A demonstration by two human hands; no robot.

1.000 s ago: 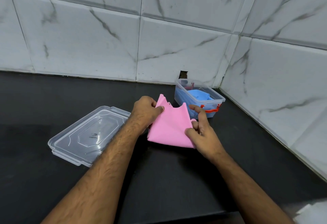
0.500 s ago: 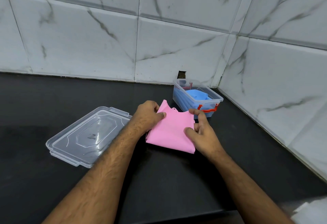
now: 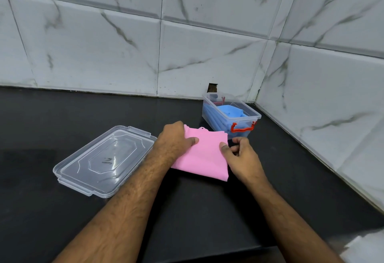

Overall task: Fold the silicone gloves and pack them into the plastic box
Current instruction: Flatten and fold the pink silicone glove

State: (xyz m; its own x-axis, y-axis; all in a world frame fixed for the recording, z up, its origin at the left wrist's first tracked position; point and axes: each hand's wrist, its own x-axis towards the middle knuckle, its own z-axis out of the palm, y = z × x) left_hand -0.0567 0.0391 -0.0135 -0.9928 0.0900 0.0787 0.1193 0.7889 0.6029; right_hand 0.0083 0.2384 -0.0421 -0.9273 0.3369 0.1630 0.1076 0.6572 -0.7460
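A folded pink silicone glove [image 3: 202,156] lies on the black counter in front of me. My left hand [image 3: 176,140] grips its left edge, thumb on top. My right hand [image 3: 239,156] pinches its right edge with thumb and curled fingers. Just behind the glove stands the clear plastic box [image 3: 252,115] with red latches, and blue silicone gloves [image 3: 229,111] lie folded inside it. The box's clear lid [image 3: 104,160] lies flat on the counter to the left.
White marble-look tiled walls meet in a corner right behind the box. The black counter [image 3: 62,117] stretches left and toward me. Something white [image 3: 367,248] shows at the bottom right past the counter's front edge.
The glove's upright far part has been laid down, so it now lies flatter and lower on the counter. Both hands came down with it and stayed on its edges.
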